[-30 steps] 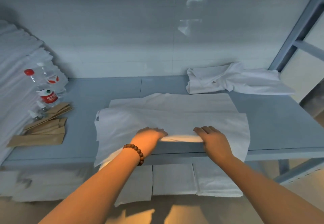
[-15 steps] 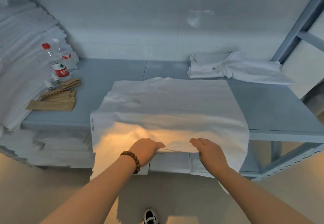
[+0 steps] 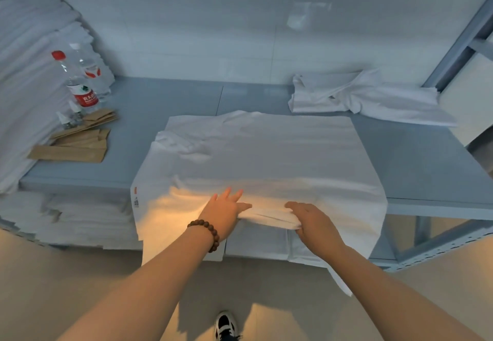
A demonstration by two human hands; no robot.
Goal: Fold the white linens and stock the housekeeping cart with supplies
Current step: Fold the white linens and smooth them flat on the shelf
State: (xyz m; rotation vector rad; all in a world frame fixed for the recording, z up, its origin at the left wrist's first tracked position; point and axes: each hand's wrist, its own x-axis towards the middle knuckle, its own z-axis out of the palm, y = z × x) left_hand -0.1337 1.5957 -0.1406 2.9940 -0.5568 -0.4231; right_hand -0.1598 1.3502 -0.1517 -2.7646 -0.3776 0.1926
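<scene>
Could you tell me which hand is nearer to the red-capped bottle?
Left. The left hand rests on the sheet, to the right of the bottle and nearer the camera; the right hand grips the sheet's edge farther right.

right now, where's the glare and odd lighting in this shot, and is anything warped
Head view: a warm orange patch lights the overhanging front edge of the white linen, beside the left hand; head view: pale glare sits on the glossy wall; head view: the wide lens slants the shelf upright at right, and the linen stack at left looks soft.
</scene>
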